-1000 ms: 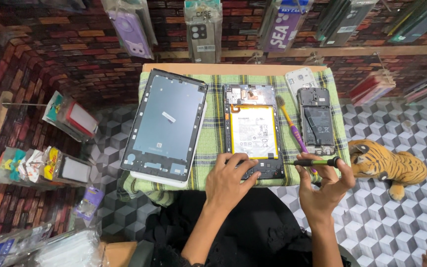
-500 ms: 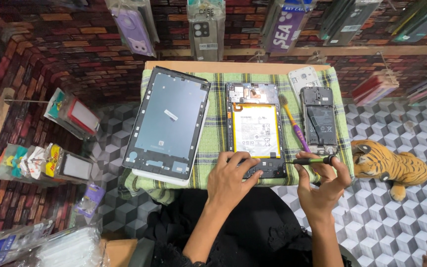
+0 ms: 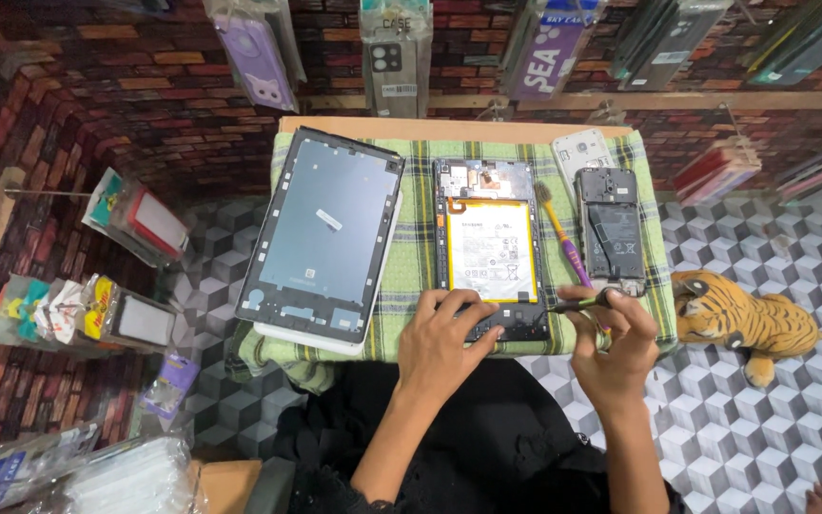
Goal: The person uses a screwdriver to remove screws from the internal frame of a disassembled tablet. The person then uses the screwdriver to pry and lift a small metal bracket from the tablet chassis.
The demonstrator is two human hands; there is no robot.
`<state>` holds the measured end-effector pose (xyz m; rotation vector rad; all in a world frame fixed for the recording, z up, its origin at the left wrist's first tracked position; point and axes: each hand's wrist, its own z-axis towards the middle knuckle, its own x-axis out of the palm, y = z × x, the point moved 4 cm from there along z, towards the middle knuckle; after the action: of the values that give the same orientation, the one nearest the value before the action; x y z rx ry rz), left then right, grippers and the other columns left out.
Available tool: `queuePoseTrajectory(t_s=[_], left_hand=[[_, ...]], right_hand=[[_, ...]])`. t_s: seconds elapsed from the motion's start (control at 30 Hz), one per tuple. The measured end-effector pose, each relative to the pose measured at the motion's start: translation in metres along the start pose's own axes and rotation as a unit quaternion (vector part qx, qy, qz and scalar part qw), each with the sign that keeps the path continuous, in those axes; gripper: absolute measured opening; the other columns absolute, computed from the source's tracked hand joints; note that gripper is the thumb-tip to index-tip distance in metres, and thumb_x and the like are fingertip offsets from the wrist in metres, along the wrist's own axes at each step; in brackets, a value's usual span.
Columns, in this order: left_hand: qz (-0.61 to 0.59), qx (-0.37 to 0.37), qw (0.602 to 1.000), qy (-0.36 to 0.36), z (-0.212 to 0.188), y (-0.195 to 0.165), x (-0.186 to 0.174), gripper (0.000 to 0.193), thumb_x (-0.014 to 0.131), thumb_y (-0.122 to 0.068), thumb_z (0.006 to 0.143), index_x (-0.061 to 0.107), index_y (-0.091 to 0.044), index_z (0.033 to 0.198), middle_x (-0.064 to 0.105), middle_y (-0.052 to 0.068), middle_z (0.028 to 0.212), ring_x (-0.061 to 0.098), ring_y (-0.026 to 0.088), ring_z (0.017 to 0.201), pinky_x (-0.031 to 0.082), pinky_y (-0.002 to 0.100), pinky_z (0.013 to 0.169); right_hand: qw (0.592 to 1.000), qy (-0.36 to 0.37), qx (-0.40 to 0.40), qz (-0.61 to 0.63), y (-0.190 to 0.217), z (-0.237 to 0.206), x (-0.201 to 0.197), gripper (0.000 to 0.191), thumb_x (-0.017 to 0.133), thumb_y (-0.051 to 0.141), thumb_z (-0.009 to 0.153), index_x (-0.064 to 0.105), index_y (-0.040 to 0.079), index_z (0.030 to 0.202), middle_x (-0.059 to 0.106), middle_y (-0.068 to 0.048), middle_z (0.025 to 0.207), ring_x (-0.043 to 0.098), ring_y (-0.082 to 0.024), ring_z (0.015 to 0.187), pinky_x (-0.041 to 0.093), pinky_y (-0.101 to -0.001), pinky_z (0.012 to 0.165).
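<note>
Nearest, the left hand presses flat, fingers spread, on the bottom end of the opened tablet body with yellow-white battery, which lies mid-tabletop on the green checked cloth. The right hand pinches a thin dark screwdriver, tip at that lower edge. The back is already off; battery and board remain seated. Farther left lies the grey tablet frame; right, a purple-handled brush and an opened black phone.
</note>
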<state>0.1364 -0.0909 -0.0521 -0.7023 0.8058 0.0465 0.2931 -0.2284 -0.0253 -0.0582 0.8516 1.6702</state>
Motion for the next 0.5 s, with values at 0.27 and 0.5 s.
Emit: queuePoseTrajectory(t_s=[0.27, 0.5], left_hand=[[-0.008, -0.001, 1.000, -0.005, 0.003, -0.002, -0.003, 0.024, 0.082, -0.034, 0.081, 0.080, -0.022, 0.101, 0.068, -0.011, 0.106, 0.059, 0.016, 0.102, 0.057, 0.031, 0.072], [-0.027, -0.003, 1.000, 0.010, 0.007, 0.003, -0.001, 0.020, 0.073, -0.020, 0.091, 0.080, -0.019, 0.109, 0.071, -0.006, 0.105, 0.062, 0.018, 0.102, 0.058, 0.032, 0.073]], right_hand=[[0.995, 0.019, 0.037, 0.091, -0.011, 0.000, 0.000, 0.070, 0.065, -0.016, 0.093, 0.024, 0.009, 0.145, 0.066, -0.025, 0.130, 0.070, -0.032, 0.120, 0.058, -0.0394, 0.103], [0.999, -0.010, 0.050, 0.018, -0.012, 0.002, -0.004, 0.080, 0.079, -0.011, 0.086, 0.025, 0.011, 0.141, 0.064, -0.022, 0.122, 0.070, -0.030, 0.106, 0.055, -0.0373, 0.095]])
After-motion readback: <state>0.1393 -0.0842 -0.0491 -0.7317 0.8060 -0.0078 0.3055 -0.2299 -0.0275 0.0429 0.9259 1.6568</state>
